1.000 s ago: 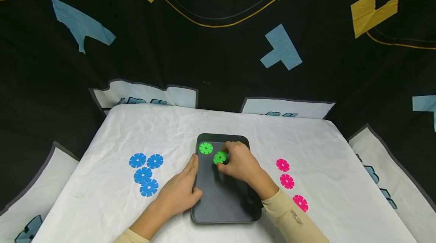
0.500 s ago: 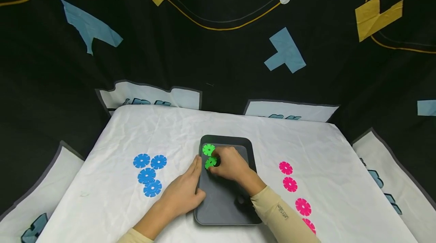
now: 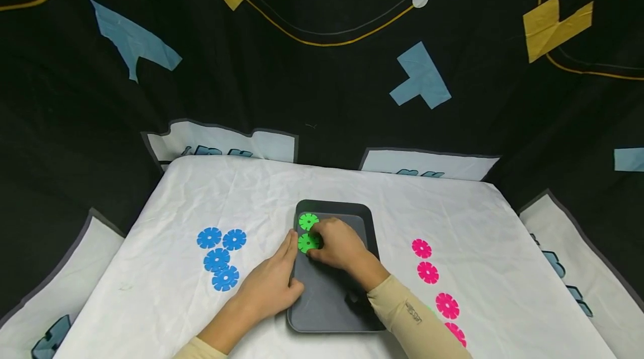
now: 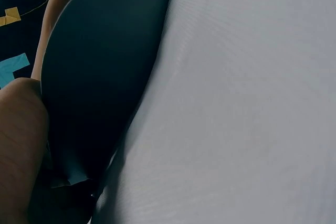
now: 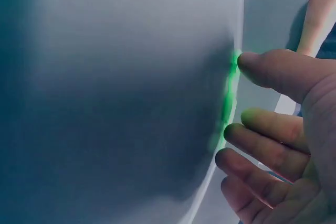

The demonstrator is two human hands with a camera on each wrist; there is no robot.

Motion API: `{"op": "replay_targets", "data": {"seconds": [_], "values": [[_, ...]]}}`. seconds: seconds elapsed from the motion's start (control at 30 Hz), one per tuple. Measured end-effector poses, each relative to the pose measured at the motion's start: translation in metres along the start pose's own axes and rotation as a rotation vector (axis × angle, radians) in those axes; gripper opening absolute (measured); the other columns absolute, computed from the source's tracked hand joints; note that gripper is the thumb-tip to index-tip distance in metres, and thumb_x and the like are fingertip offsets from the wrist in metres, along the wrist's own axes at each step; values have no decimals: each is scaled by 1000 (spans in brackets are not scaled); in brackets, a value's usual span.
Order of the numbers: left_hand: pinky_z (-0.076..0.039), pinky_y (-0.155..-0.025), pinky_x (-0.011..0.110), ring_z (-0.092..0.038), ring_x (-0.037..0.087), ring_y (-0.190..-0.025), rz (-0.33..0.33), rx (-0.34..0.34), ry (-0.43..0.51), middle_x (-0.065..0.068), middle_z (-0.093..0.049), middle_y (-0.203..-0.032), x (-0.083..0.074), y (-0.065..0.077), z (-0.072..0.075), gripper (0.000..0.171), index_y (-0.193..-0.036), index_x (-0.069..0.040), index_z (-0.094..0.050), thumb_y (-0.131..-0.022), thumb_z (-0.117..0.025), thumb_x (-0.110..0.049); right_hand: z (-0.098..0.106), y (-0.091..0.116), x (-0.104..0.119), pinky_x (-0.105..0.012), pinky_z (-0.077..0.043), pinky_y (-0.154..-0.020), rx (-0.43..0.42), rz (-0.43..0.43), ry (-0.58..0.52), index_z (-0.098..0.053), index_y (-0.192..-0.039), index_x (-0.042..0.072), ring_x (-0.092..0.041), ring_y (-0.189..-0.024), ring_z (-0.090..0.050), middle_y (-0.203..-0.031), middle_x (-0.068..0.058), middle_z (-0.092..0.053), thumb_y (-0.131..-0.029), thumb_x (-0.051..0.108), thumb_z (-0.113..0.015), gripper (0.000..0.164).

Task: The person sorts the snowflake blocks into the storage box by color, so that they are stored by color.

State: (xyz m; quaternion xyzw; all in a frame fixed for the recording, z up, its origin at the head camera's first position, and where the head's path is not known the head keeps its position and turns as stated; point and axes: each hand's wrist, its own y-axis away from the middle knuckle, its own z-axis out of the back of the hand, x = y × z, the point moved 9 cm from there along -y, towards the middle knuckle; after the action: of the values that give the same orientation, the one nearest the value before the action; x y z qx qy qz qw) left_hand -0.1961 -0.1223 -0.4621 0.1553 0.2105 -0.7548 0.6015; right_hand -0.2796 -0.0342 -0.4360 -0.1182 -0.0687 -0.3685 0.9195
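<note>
In the head view, a dark grey tray (image 3: 327,306) lies on the white-covered table. My right hand (image 3: 342,244) reaches over it, thumb and fingers at the edges of a notched green disc (image 3: 304,243) near the tray's left wall. A second green disc (image 3: 308,221) lies just behind, at the far left corner. The right wrist view shows the held disc (image 5: 228,98) edge-on, low over the tray, between thumb and fingertips. My left hand (image 3: 271,280) rests with straight fingers along the tray's left rim, thumb toward its near part. Up close, the left wrist view shows the tray's wall (image 4: 100,51).
Several blue notched discs (image 3: 216,259) lie left of the tray, some overlapping. To the right are several pink discs (image 3: 428,272) in a rough line, the nearest partly behind my right sleeve (image 3: 417,320). A black curtain (image 3: 312,96) hangs behind the table.
My right hand has moved left and slightly nearer with the green disc, which now lies flatter beside the left wall, just below the other green disc. The left hand stays at the rim.
</note>
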Motion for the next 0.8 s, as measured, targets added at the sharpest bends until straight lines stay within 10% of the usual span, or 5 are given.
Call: {"op": "replay_targets", "data": {"seconds": [0.33, 0.8], "values": [[-45, -74, 26, -52, 11, -110, 25, 11, 12, 14, -18, -160, 0, 0, 0, 91, -154, 0, -19, -75, -59, -22, 34, 20, -19, -36, -49, -87, -57, -63, -44, -72, -113, 12, -18, -103, -62, -109, 0, -70, -78, 28, -78, 39], [-40, -60, 23, -54, 13, -98, 42, 18, 17, 13, -16, -161, 2, 0, -4, 92, -155, -2, -17, -75, -58, -20, 76, 68, -77, -38, -50, -77, -144, -243, -115, -69, -117, 10, -23, -98, -63, -115, -3, -67, -80, 23, -76, 41]]}}
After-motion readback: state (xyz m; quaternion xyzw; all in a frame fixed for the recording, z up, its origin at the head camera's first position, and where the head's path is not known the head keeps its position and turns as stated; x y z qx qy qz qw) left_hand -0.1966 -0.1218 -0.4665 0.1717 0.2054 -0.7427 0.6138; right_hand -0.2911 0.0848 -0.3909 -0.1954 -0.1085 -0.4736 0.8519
